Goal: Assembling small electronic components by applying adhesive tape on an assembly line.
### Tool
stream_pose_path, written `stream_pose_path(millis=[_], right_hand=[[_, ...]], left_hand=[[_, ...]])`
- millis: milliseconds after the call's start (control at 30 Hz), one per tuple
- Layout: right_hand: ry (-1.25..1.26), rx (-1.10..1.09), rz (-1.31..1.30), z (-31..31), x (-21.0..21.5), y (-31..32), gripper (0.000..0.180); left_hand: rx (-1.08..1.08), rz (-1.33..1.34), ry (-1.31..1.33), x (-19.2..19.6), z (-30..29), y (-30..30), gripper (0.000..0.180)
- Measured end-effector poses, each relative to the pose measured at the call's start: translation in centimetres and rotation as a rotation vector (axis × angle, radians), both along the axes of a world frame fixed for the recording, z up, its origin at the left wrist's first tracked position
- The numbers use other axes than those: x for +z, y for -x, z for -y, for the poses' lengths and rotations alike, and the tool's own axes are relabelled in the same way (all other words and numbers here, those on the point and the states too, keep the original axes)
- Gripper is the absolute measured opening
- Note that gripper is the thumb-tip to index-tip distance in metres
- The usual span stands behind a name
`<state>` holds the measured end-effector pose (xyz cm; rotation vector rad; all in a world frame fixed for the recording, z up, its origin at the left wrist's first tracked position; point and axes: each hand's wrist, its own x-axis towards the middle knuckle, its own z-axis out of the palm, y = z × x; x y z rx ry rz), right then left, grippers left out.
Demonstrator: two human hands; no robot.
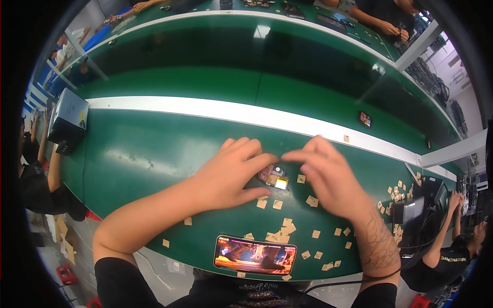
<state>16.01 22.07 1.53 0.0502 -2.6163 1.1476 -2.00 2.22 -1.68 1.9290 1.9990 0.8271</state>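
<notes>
A small opened electronic device (pixel 273 176) with a dark rounded case, a round black part and a shiny yellow-and-silver block lies on the green bench. My left hand (pixel 231 172) grips its left side between the thumb and the fingers. Just right of the device is my right hand (pixel 331 179), slightly blurred, its index finger stretched toward the top of the case and the other fingers partly bent. I see nothing held in it. Several small tan square pieces (pixel 311 200) are scattered around both hands, one of them beside the device.
A phone (pixel 255 255) showing a video lies at the near edge. A black-and-silver box (pixel 68 121) stands far left. Beyond a white rail (pixel 205 110) runs a green belt carrying another device (pixel 365 119). Dark equipment with cables (pixel 418 210) sits at right. Other people work around.
</notes>
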Motion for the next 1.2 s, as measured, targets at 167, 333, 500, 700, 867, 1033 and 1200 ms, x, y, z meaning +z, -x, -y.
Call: stream_pose_path(millis=[167, 333, 500, 700, 867, 1033, 1200], right_hand=[[-0.018, 0.107, 0.233, 2.2, 0.3, -0.2, 0.025], [-0.158, 0.066, 0.277, 1.8, 0.8, -0.5, 0.027], [-0.359, 0.015, 0.2, 2.9, 0.5, -0.4, 0.028], [-0.56, 0.046, 0.199, 4.2, 1.3, -0.1, 0.021], [-0.382, -0.025, 0.097, 3.7, -0.6, -0.4, 0.02], [-0.641, 0.014, 0.166, 5.2, 1.7, -0.9, 0.02], [-0.597, -0.003, 0.127, 4.8, 0.7, -1.1, 0.02]], left_hand=[[-0.033, 0.045, 0.024, 0.5, 0.6, 0.3, 0.051], [-0.032, 0.02, -0.024, -0.1, 0.9, 0.0, 0.048], [-0.005, -0.009, -0.04, 0.3, 1.2, -0.4, 0.043], [0.015, -0.032, -0.048, 0.5, 1.1, -0.8, 0.049], [0.011, 0.04, -0.058, -0.1, 1.0, -0.8, 0.05], [0.022, -0.033, -0.07, 0.4, 1.3, -1.5, 0.051], [0.014, -0.013, -0.119, 0.0, 1.2, -1.5, 0.052]])
